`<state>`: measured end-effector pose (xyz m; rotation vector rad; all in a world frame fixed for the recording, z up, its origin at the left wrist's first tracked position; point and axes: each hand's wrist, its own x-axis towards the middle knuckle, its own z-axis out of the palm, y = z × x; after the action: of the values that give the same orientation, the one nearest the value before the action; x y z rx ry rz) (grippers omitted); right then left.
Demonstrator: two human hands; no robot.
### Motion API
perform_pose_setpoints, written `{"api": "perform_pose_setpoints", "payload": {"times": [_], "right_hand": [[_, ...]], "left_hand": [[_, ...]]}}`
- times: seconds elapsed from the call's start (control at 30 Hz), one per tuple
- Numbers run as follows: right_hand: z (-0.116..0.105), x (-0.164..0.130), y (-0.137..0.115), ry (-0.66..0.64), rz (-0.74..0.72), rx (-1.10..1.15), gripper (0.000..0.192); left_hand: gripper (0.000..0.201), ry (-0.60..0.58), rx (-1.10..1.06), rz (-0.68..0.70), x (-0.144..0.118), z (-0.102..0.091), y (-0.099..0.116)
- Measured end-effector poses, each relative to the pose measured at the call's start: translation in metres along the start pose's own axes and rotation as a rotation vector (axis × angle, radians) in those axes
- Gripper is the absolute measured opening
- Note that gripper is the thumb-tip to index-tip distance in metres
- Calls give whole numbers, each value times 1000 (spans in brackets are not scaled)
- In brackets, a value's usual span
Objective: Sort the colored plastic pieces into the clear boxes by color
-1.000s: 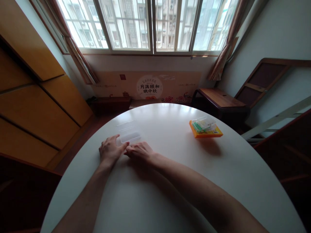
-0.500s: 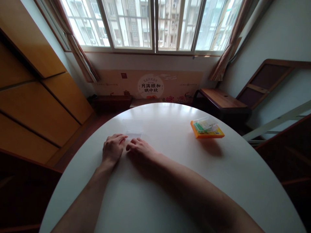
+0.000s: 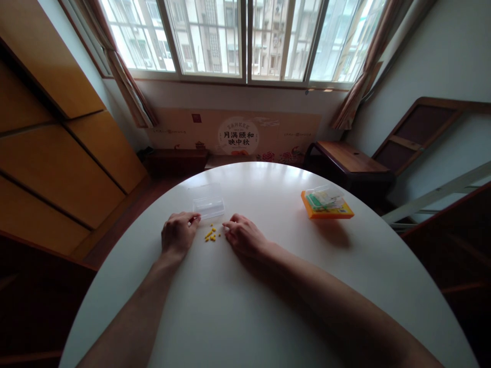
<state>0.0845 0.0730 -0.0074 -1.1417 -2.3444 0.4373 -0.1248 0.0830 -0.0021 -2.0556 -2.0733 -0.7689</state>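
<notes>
A small clear plastic box (image 3: 209,208) with its lid folded back lies on the white round table. My left hand (image 3: 178,234) pinches the box at its near left corner, thumb and fingers together. Several tiny yellow pieces (image 3: 211,235) are scattered on the table just in front of the box, between my two hands. To the right of them rests my right hand (image 3: 245,235), its fingers curled and its fingertips close to the pieces. Whether anything sits between those fingertips is too small to tell.
An orange box (image 3: 328,210) stands toward the table's right side, with a clear plastic case (image 3: 325,196) holding green and white packets on top. The round table (image 3: 268,306) curves away beneath both arms. A wooden desk (image 3: 353,156) is beyond its edge.
My right hand has moved right, away from my left hand, and the yellow pieces now show between them. The clear box is less covered. My left hand has stayed nearly in place.
</notes>
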Motion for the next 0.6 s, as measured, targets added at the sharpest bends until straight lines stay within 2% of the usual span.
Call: {"api": "perform_pose_setpoints", "payload": {"times": [0.2,0.43,0.53,0.6], "right_hand": [[6,21,-13,-75,-144,-180,23],[14,19,-12,-38,-174,-5,22],[2,5,-6,14,-167,114,36],[-21,-9,3,96,-166,127,42]], "left_hand": [[33,-3,-15,-6,0,-2,2],[34,-5,-24,29,0,-2,1],[34,4,-29,32,0,-1,0],[33,10,-39,18,0,-1,0]]}}
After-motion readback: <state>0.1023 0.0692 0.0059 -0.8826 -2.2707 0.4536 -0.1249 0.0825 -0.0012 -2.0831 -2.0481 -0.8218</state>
